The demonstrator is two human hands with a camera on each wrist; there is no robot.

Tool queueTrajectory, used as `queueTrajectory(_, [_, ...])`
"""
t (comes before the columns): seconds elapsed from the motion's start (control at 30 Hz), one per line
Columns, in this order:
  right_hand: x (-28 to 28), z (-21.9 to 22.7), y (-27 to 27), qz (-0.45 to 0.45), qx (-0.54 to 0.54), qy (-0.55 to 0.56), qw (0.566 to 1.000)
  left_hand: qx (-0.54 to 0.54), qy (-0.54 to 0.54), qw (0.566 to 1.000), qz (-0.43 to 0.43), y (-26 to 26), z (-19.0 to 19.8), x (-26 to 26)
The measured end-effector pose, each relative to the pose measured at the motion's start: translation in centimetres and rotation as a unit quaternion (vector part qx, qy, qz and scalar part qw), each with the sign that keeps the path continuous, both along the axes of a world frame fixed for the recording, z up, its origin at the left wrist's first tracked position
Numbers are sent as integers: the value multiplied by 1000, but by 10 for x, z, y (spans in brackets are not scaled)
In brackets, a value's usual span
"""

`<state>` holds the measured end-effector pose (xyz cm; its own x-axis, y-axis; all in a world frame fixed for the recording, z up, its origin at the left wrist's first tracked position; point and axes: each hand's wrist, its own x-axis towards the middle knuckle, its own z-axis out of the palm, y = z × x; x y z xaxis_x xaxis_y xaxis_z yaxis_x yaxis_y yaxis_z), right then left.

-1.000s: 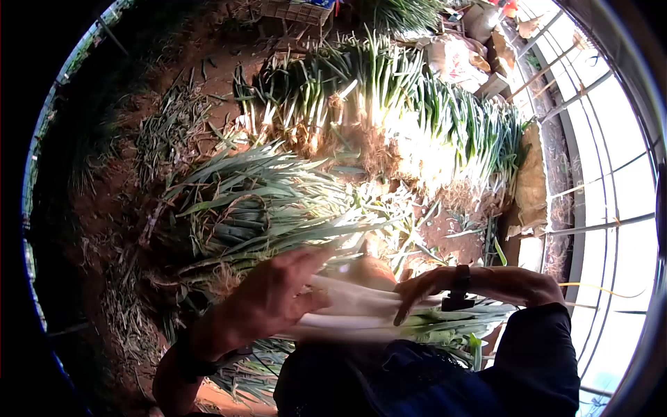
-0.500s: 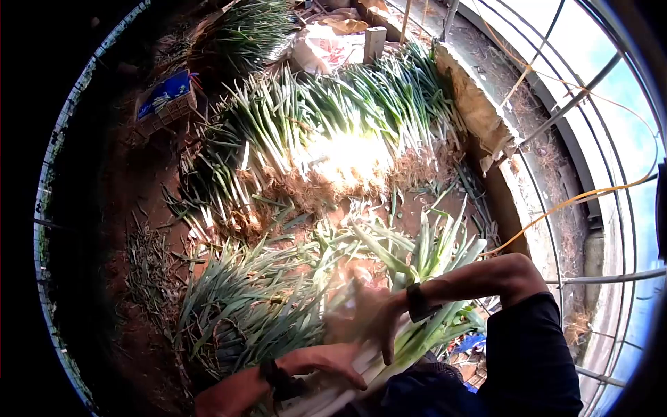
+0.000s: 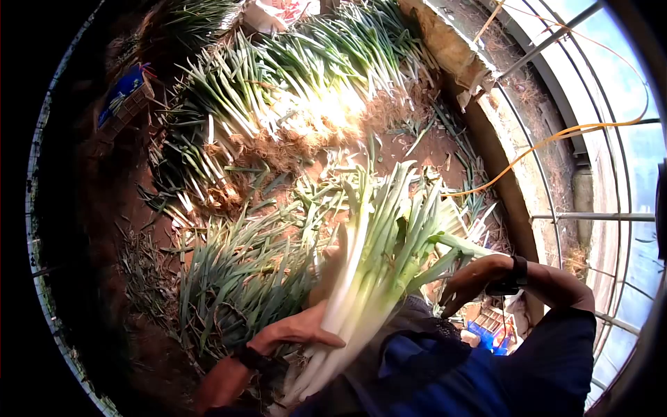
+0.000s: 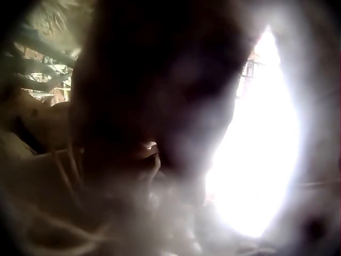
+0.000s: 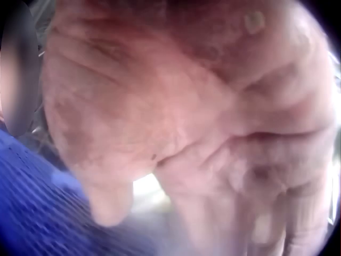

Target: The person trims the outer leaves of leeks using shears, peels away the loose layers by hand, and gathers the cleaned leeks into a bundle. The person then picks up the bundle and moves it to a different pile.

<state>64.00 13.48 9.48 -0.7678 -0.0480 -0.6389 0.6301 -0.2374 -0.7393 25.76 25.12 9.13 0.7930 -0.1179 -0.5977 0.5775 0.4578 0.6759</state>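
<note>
Left hand [image 3: 300, 329] grips leeks [image 3: 368, 274]; stalks white, leaves green, apparently splayed.

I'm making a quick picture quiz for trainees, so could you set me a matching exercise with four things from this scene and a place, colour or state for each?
Things:
1. Left hand
2. Right hand
3. Cord
4. Bag

Descriptions:
A. Yellow-orange, on the right side of the head view
B. Gripping the pale stalks of the bunch
C. White with red marks, at the top edge of the head view
D. Near the bunch's green leaves, palm bare

Right pairs: 1-B, 2-D, 3-A, 4-C.
</note>
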Motion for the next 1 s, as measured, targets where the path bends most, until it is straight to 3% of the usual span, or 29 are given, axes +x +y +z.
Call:
queueTrajectory(0.03, [-8,-3,-5,-148,-193,-134,961,8,15,1000,15,2,1,-2])
queueTrajectory(0.07, [-11,-40,-24,-171,-93,-136,971,9,15,1000,14,4,-3,-6])
queueTrajectory(0.1, [-23,-33,-22,-243,52,-57,967,14,36,999,2,3,-9,-12])
queueTrajectory(0.17, [-45,-59,-31,-314,67,-31,947,17,60,998,-10,3,-12,-18])
queueTrajectory(0.3, [-68,-86,-5,-367,36,-38,929,11,76,997,23,16,-9,-16])
queueTrajectory(0.37, [-79,-85,24,-516,23,25,856,25,74,996,29,26,-14,-13])
queueTrajectory(0.4, [-82,-96,37,-532,-7,24,846,-10,84,993,82,30,-19,-13])
queueTrajectory(0.43, [-83,-88,59,-473,33,-53,879,-45,93,985,135,37,-24,-10])
queueTrajectory(0.5, [-104,-113,77,-453,120,-118,876,-55,89,980,171,53,-32,7])
queueTrajectory(0.53, [-111,-124,81,-568,-85,-86,815,-98,112,968,203,62,-38,17])
queueTrajectory(0.57, [-117,-137,85,-647,-284,-48,706,-140,135,953,234,72,-46,29])
queueTrajectory(0.6, [-135,-151,85,-676,-395,34,621,-166,162,938,259,77,-53,38])
queueTrajectory(0.63, [-144,-160,87,-688,-495,114,518,-178,123,940,264,87,-54,56])
queueTrajectory(0.7, [-124,-148,105,-699,-492,117,505,-189,184,939,223,93,-80,67])
queueTrajectory(0.83, [-85,-129,153,-668,-560,81,484,-200,177,935,234,128,-81,98])
queueTrajectory(0.87, [-72,-115,171,-669,-557,81,485,-210,178,932,235,142,-74,109])
queueTrajectory(0.93, [-51,-94,207,-668,-531,-26,521,-189,166,938,237,173,-60,129])
queueTrajectory(1.0, [-47,-112,223,-690,-501,39,520,-148,157,945,248,193,-59,138])
